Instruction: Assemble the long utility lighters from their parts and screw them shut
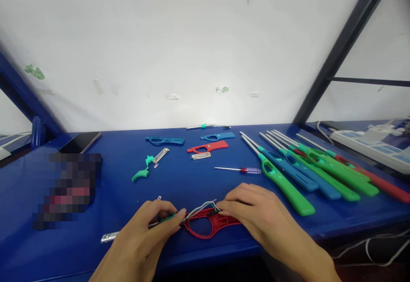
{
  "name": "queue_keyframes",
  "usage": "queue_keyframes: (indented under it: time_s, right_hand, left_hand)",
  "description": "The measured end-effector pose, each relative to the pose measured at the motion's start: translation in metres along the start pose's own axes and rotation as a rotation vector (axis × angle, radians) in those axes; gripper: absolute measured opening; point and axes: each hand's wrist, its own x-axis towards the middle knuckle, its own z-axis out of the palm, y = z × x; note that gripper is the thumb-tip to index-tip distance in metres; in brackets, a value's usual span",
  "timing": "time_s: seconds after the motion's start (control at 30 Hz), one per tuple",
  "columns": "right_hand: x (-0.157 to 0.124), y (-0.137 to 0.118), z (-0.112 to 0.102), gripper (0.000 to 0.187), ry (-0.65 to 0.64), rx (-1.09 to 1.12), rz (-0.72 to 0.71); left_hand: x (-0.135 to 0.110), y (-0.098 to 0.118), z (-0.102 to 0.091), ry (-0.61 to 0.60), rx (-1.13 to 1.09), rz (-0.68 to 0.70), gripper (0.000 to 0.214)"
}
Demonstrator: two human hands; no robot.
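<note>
- Bare left hand, lower left of the red shell: its grip is pinched, thumb against forefinger, around a teal plastic collar at the shell's nine o'clock.
- Bare right hand, at three o'clock: its grip looks pinched on thin white and grey wires beside a small black part; the exact contact is hidden.
- Red plastic half shell with an oval opening, hollow side up between both hands, near the bench edge. Clock hours run from it, twelve toward the wall. A bump might tip it off that edge.
- Silver metal tube, at nine o'clock, poking past the left hand; catching its end could probably twist the collar out of line.
- Wires, arching above the shell: they could be trapped under a cover, or pulled loose by a hard tug.
- Small pale flat piece, at ten, just past the left knuckles; a sleeve or finger could sweep it away.
- Screwdriver with clear purple handle, at one; round-handled, so it may roll if knocked.
- Long green, blue and red lighters with metal stems, at two, lying close together; a swinging right elbow could scatter them.
- Clear rectangular plastic tank, at twelve, just beside a red plastic shell.
</note>
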Motion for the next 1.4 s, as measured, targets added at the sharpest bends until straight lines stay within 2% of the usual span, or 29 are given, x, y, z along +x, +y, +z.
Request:
queue_keyframes:
  time_s: [0.2,0.43,0.6,0.83,0.97,1.17,1.4]
  right_hand:
    - [-0.001,0.000,0.002,0.025,0.027,-0.042,-0.031]
    - [0.000,0.000,0.001,0.028,0.031,-0.029,-0.031]
    - [0.002,0.001,-0.001,0.027,-0.011,0.007,0.004]
    - [-0.002,0.002,0.002,0.026,-0.012,0.022,0.032]
    - [-0.002,0.002,0.003,0.026,-0.016,0.025,0.043]
    - [-0.001,0.001,0.001,0.030,-0.010,0.027,0.044]
    - [-0.003,0.000,0.000,0.027,-0.014,0.041,0.052]
  left_hand:
    - [-0.005,-0.006,0.000,-0.037,0.047,0.113,0.037]
    - [-0.008,-0.011,-0.004,-0.087,0.045,0.144,0.046]
    - [-0.013,-0.016,-0.002,-0.122,0.093,0.154,0.050]
    - [-0.017,-0.017,-0.002,-0.214,0.072,0.073,0.047]
    - [-0.018,-0.015,0.000,-0.223,0.041,0.014,0.043]
    - [-0.011,-0.009,0.001,-0.120,-0.011,-0.015,0.039]
    - [-0.006,-0.008,-0.001,-0.081,-0.080,-0.106,0.034]
